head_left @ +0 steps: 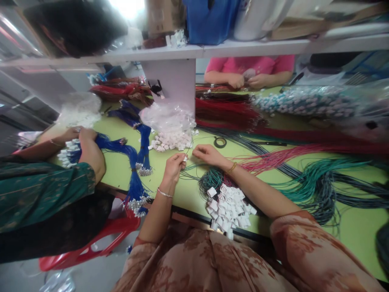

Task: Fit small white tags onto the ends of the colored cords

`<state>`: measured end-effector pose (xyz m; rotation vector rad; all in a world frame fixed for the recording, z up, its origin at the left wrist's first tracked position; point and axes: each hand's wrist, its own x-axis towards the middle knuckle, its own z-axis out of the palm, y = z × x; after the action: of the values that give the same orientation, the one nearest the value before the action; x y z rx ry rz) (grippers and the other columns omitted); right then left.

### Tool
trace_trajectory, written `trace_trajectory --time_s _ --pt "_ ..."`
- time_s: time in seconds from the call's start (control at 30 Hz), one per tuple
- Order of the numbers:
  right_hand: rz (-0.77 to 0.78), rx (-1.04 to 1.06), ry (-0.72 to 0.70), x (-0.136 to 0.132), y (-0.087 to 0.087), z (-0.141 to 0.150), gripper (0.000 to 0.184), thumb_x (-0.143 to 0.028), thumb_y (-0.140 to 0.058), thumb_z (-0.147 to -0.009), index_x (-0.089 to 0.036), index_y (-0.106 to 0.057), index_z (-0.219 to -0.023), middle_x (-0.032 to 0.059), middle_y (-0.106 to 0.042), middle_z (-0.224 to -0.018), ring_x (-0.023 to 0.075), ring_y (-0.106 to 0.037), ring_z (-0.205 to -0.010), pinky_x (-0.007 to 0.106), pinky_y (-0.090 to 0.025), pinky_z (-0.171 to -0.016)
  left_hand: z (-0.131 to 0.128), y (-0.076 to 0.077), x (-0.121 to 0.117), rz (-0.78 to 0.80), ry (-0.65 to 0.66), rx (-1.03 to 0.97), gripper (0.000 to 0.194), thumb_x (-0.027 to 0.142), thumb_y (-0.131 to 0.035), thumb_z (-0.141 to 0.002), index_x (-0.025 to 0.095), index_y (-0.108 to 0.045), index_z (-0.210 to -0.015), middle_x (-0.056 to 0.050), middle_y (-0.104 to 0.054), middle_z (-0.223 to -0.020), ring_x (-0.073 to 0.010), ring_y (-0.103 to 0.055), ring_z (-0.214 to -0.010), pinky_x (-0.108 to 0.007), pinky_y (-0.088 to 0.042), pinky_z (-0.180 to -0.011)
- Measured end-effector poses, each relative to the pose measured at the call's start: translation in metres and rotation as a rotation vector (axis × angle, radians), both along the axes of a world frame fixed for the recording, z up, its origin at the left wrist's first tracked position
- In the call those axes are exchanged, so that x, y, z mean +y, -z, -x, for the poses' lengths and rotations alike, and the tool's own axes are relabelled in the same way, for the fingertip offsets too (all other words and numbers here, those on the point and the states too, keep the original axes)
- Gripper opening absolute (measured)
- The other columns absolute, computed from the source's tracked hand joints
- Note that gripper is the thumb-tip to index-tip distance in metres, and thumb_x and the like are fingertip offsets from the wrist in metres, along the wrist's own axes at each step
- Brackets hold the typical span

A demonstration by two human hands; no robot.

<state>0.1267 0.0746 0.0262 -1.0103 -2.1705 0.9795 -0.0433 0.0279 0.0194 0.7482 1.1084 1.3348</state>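
Note:
My left hand (pixel 174 167) is closed in a pinch on a small white connector (pixel 185 159), with a thin dark wire beside its fingertips. Just to the right, my right hand (pixel 208 154) has its fingers curled together; whatever is between them is too small to make out. Below the hands, a coil of green and dark wires (pixel 214 178) lies next to a heap of white connectors (pixel 229 209) at the table's front edge. Another pile of white connectors (pixel 173 140) spills from a clear plastic bag (pixel 165 115) beyond my left hand.
Blue wire bundles (pixel 132 162) lie left, near a co-worker's hands (pixel 80 134). Black tape (pixel 220 142) and a dark-handled tool (pixel 273 143) lie ahead. Red (pixel 282 156) and green wires (pixel 313 174) spread right. A shelf (pixel 219 50) crosses above; another person in pink sits opposite.

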Motion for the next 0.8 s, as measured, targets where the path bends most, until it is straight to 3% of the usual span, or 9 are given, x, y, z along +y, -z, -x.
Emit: trace_trajectory --time_s 0.17,0.37,0.5,0.67,0.8 --pt "-0.213 -0.492 -0.035 0.004 0.013 -0.001 0.013 -0.024 -0.055 -0.08 -0.016 -0.064 -0.083 0.0077 -0.067 -0.088 0.0153 -0.056 -0.074 0.023 -0.032 -0.061 0.01 -0.003 0.002 0.009 0.071 -0.009 0.022 0.027 -0.077 -0.061 0.01 -0.069 -0.073 0.0 -0.056 -0.058 -0.0049 -0.046 -0.048 -0.018 -0.033 -0.045" --pt "-0.333 -0.669 -0.046 -0.003 0.01 0.008 0.02 -0.025 -0.045 -0.089 -0.012 -0.061 -0.09 0.0153 -0.068 -0.091 0.0196 -0.059 -0.072 0.027 -0.032 -0.059 0.01 -0.004 0.0 0.021 0.062 -0.068 0.023 0.026 -0.077 -0.06 0.009 -0.07 -0.074 0.0 -0.056 -0.059 -0.0044 -0.047 -0.049 -0.017 -0.034 -0.045" --pt "-0.302 -0.625 -0.024 -0.002 -0.007 0.005 0.018 -0.024 -0.046 -0.087 -0.014 -0.06 -0.092 0.0108 -0.068 -0.082 0.0171 -0.056 -0.065 0.026 -0.029 -0.058 0.013 -0.004 0.001 0.005 0.025 -0.119 0.025 0.027 -0.078 -0.06 0.009 -0.07 -0.076 -0.001 -0.058 -0.062 -0.0044 -0.048 -0.05 -0.016 -0.035 -0.045" --pt "-0.192 -0.437 -0.045 0.007 -0.027 -0.002 0.007 -0.018 -0.052 -0.075 -0.016 -0.058 -0.075 0.002 -0.062 -0.069 0.0114 -0.046 -0.059 0.023 -0.028 -0.056 0.015 -0.004 0.003 -0.019 -0.013 -0.168 0.03 0.027 -0.079 -0.059 0.012 -0.068 -0.082 -0.001 -0.062 -0.066 -0.0048 -0.049 -0.05 -0.016 -0.036 -0.046" --pt "-0.051 -0.174 0.113 0.014 -0.032 -0.004 0.007 -0.019 -0.05 -0.073 -0.016 -0.054 -0.069 -0.0018 -0.054 -0.061 0.0092 -0.043 -0.054 0.021 -0.028 -0.054 0.012 -0.003 0.004 -0.075 -0.106 -0.182 0.031 0.027 -0.08 -0.059 0.014 -0.062 -0.081 -0.002 -0.064 -0.071 -0.0049 -0.051 -0.054 -0.015 -0.038 -0.049"
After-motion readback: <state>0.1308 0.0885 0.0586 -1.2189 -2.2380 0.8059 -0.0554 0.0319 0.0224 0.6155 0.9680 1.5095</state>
